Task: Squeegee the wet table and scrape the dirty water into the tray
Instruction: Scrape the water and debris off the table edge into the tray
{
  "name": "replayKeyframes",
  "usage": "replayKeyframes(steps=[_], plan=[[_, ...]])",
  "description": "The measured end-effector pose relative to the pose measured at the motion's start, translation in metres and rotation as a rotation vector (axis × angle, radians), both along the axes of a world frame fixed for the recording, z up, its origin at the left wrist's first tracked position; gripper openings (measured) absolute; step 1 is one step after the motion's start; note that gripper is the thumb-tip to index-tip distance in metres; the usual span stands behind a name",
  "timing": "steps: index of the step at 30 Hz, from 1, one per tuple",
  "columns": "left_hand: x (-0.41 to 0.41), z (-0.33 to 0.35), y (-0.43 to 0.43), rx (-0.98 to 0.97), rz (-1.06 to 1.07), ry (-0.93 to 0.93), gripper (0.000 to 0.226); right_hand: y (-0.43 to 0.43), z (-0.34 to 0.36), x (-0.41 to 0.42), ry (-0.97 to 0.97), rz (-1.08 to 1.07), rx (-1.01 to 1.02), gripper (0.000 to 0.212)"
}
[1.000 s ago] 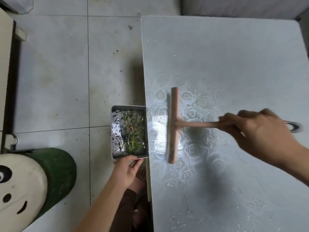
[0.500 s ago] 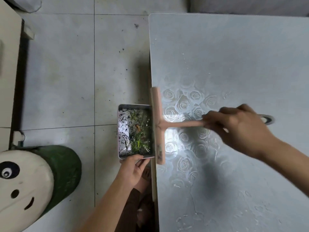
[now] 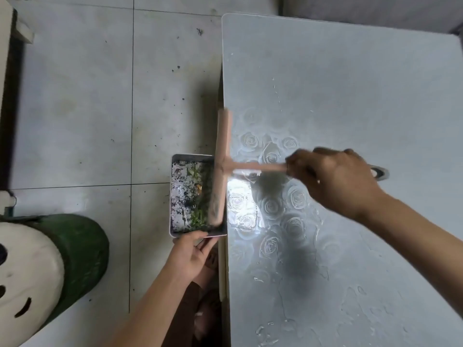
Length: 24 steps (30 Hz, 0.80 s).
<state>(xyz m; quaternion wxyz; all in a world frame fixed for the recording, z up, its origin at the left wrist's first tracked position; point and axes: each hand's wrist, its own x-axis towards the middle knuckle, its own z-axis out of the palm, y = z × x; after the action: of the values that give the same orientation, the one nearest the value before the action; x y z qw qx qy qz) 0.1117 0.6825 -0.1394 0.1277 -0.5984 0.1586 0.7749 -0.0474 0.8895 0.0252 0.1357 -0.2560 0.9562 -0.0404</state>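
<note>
A pink squeegee lies with its blade along the left edge of the wet table, the lower blade end overhanging the tray. My right hand grips its handle over the rose-patterned tabletop. A metal tray holding dirty water, green scraps and dark bits is held level against the table's left edge. My left hand holds the tray by its near rim. Water drops and streaks lie on the near part of the table.
A green cylindrical bin with a white panda-face lid stands on the tiled floor at the lower left. A pale cabinet edge runs along the far left. My knees show under the table edge.
My right hand has pushed the squeegee leftward across the table until its blade reached the edge and overhangs the tray. The left hand has kept the tray at the edge.
</note>
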Motion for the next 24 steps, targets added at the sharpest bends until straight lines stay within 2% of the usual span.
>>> replayKeyframes(steps=[5,8,11,13,17,21,24], plan=[[-0.002,0.000,-0.009,0.009,0.027,0.024,0.066,-0.004,-0.005,-0.051,-0.182,-0.354,0.002,0.027],[-0.008,0.009,-0.019,0.015,0.051,0.033,0.062,-0.005,-0.011,-0.056,-0.286,-0.551,-0.147,0.038],[-0.012,0.019,-0.032,0.008,0.050,0.036,0.058,0.000,-0.020,-0.031,-0.183,-0.527,-0.061,0.036],[-0.014,0.029,-0.040,0.004,0.037,0.050,0.057,0.006,-0.022,-0.001,-0.146,-0.509,-0.077,0.031],[-0.016,0.051,-0.053,0.001,0.001,0.070,0.053,0.024,-0.017,0.067,-0.153,-0.534,-0.075,0.027],[-0.018,0.070,-0.062,-0.023,-0.082,0.059,0.047,0.038,-0.003,0.123,-0.215,-0.553,0.017,0.029],[-0.017,0.084,-0.071,-0.047,-0.137,0.045,0.030,0.044,0.008,0.135,-0.245,-0.545,0.100,0.028]])
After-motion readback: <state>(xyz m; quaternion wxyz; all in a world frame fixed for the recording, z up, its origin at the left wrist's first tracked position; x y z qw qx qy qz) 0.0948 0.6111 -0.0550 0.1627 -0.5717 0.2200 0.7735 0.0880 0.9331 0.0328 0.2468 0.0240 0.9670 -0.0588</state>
